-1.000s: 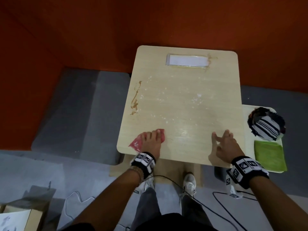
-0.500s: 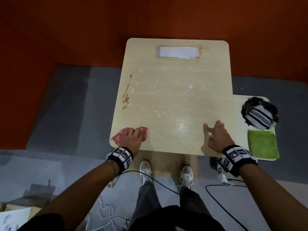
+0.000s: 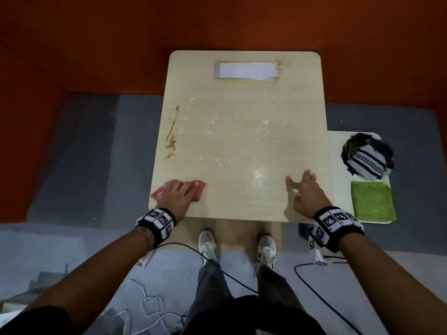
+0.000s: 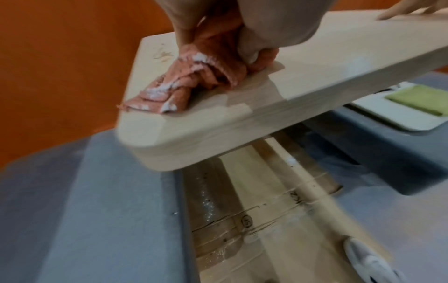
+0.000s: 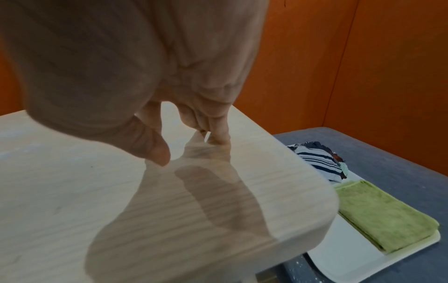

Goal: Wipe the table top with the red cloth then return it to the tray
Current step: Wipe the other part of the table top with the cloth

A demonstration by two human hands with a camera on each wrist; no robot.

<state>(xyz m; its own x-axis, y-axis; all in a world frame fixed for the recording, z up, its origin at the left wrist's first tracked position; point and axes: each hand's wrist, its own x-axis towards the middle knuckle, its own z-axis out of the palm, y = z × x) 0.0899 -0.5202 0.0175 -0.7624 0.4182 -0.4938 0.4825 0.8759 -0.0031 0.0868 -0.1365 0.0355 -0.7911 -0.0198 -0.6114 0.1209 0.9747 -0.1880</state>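
While my left hand point(image 3: 177, 195) presses the bunched red cloth point(image 4: 194, 76) onto the table top point(image 3: 242, 141) at its near left corner, white powder clings to the folds. My right hand point(image 3: 306, 197) holds nothing, fingertips point(image 5: 219, 137) spread on the wood near the tray point(image 5: 351, 262).

Orange-red walls point(image 3: 217, 20) behind and to the left, meeting in a corner. Pale wood table point(image 3: 278, 117) with rounded corners, far edge close to the back wall. Grey upholstered bench point(image 3: 96, 141) along the table's left edge, another grey seat point(image 3: 387, 117) past its right edge. Light grey floor point(image 3: 60, 250) below the near edge, with a flat cardboard sheet point(image 4: 266, 210) under the table. Black cable point(image 3: 296, 272) and white cord point(image 3: 141, 304) trailing over the floor. Soft overhead glare point(image 3: 258, 175) towards the table's near edge.
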